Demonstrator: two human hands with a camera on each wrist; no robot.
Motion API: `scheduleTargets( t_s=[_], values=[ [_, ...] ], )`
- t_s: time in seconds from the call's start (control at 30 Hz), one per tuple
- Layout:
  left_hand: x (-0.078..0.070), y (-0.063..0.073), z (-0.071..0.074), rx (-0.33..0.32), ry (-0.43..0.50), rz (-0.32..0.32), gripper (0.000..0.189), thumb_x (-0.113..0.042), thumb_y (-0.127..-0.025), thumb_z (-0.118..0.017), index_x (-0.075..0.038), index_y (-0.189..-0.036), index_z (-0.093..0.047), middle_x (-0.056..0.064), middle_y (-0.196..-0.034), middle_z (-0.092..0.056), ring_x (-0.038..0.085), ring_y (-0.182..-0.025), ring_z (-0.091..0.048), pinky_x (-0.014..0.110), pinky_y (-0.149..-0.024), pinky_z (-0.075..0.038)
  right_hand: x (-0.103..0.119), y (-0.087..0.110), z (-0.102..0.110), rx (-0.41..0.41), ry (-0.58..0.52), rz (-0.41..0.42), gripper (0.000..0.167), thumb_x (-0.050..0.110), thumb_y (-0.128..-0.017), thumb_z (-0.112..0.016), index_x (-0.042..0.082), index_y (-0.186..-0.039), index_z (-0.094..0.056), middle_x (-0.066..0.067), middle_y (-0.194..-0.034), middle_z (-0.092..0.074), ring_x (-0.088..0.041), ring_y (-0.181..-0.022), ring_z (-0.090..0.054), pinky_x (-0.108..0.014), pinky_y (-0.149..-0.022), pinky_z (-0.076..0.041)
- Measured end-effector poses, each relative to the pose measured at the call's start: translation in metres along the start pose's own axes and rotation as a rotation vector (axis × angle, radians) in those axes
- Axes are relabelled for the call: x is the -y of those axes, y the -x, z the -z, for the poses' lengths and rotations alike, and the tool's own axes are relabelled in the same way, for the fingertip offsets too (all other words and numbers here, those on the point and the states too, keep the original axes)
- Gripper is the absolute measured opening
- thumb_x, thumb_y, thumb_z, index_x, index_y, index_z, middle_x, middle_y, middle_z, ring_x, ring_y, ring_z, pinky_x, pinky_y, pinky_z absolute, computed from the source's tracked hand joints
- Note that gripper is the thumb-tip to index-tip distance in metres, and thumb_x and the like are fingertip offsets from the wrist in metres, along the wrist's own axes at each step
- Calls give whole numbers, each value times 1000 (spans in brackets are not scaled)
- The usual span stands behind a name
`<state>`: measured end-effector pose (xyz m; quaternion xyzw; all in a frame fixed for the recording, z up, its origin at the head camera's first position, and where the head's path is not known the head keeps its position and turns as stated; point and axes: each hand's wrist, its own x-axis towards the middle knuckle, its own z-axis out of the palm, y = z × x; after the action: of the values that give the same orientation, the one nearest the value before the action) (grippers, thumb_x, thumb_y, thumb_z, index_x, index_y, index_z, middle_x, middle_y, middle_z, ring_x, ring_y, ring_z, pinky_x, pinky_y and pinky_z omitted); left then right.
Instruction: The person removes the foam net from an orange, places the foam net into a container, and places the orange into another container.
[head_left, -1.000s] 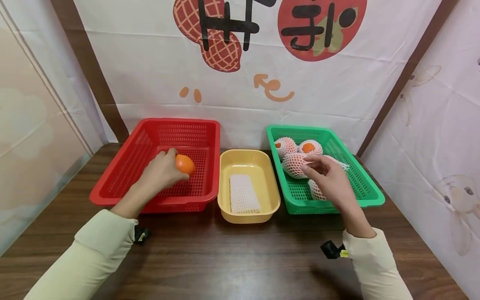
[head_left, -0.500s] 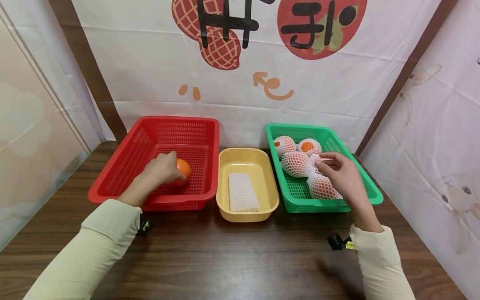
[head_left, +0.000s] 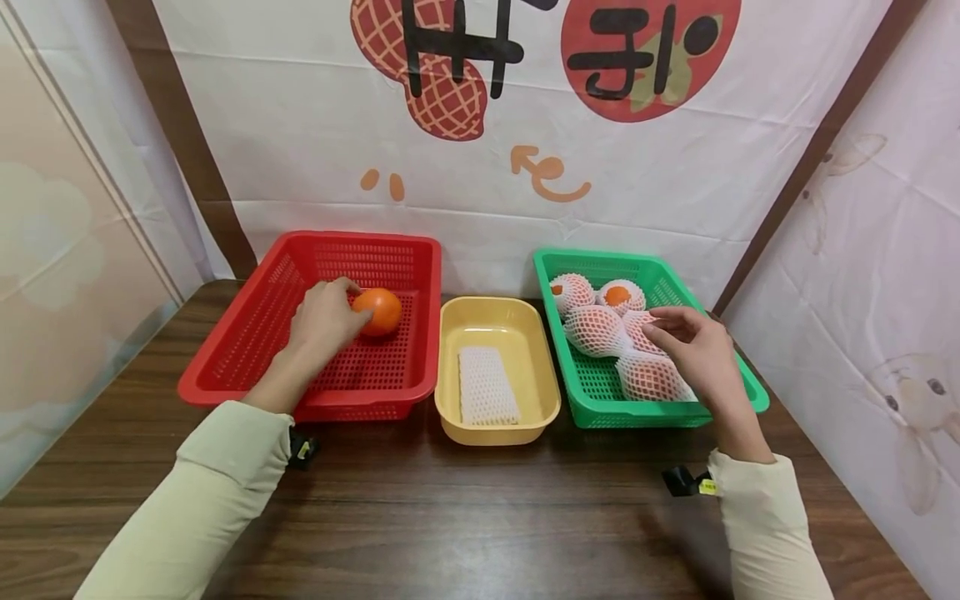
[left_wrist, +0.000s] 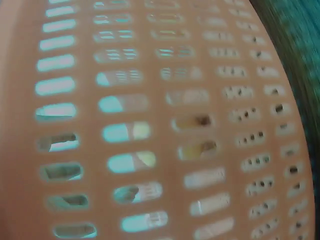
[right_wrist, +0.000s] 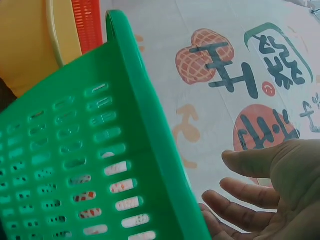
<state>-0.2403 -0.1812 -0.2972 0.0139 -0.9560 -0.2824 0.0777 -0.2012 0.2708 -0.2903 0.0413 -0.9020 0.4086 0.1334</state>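
Observation:
In the head view, my left hand (head_left: 326, 315) is inside the red basket (head_left: 431, 333). Its thumb and fingers hold an orange (head_left: 381, 312) at its left side; the far fingertips are hidden. My right hand (head_left: 703, 350) hovers over the right side of the green basket (head_left: 637, 408), fingers loosely bent and holding nothing. Just left of its fingertips lie several oranges in white foam nets (head_left: 596, 331). In the right wrist view, the right hand's spread fingers (right_wrist: 245, 192) show beside the green rim. The left wrist view shows only the slotted basket wall (left_wrist: 165, 115).
A yellow tray (head_left: 536, 358) stands between the two baskets, with a flat white foam net (head_left: 486, 387) in it. All three sit on a brown wooden table (head_left: 480, 508). A printed cloth (head_left: 480, 192) hangs close behind them.
My left hand has moved up and away from me with the orange, which shows more fully. The right hand has drawn back to the right, uncovering the netted oranges.

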Motion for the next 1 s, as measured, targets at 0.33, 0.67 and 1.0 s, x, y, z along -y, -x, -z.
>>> scheduleTargets(
  t_s=[0.33, 0.67, 1.0],
  values=[
    [-17, 45, 7, -242, 400, -100, 33, -29, -93, -62, -4, -114, -63, 15, -104, -66, 29, -92, -61, 39, -74, -49, -17, -5, 9, 101, 201, -51, 54, 34, -91, -65, -1, -130, -52, -25, -123, -56, -41, -109, -55, -53, -86, -46],
    [-34, 58, 4, -278, 474, -277, 25, -24, -93, -63, -4, -109, -66, 10, -100, -66, 23, -90, -60, 40, -79, -49, -32, -12, 11, 345, 321, -93, 64, 35, -89, -68, -5, -134, -45, -30, -128, -49, -43, -111, -51, -51, -85, -45],
    [-33, 54, 4, -208, 505, -263, 27, -24, -92, -63, -4, -110, -65, 11, -103, -66, 24, -92, -59, 41, -79, -49, -39, -13, 7, 473, 316, -63, 78, 44, -85, -70, -5, -138, -41, -29, -131, -48, -39, -113, -47, -51, -86, -43]
  ],
)
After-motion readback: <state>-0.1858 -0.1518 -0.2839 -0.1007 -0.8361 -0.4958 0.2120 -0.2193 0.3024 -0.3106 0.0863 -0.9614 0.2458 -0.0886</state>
